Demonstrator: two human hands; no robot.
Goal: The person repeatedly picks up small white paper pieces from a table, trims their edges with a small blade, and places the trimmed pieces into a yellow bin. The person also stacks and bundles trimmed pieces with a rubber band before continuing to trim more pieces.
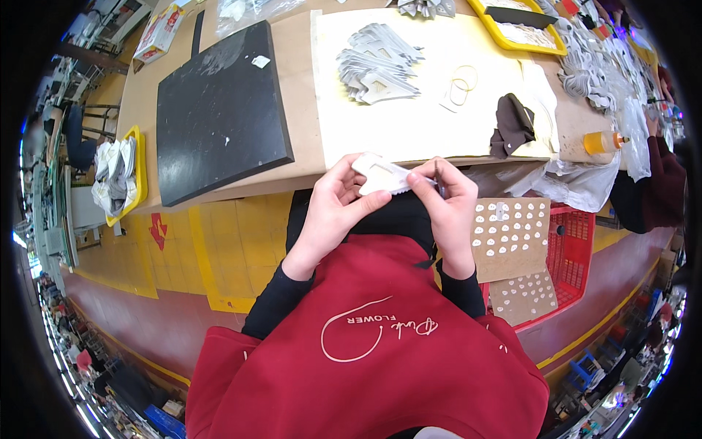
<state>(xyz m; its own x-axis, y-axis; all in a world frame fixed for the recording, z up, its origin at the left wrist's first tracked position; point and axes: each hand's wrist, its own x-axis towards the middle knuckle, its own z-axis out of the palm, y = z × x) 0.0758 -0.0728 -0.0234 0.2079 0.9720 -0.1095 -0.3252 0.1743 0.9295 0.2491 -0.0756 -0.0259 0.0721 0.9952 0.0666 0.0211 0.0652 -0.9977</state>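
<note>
My left hand [338, 199] pinches one end of a small white flat piece [380, 176] with a jagged lower edge, perhaps cut from sheet material. The fingers of my right hand [447, 197] close on its other end. Something thin and dark shows by the right fingers, too small to name. Both hands are just in front of the table's near edge, above my lap. Beyond them, a stack of similar grey-white pieces [379, 64] lies fanned out on a pale yellow sheet [333, 121].
A black board [219, 117] lies left of the sheet. A dark brown cloth [513, 126], rubber bands [461, 84] and an orange bottle [603, 142] are on the right. Yellow trays [135, 164] flank the table. A red crate [572, 252] with cardboard [512, 233] stands below, right.
</note>
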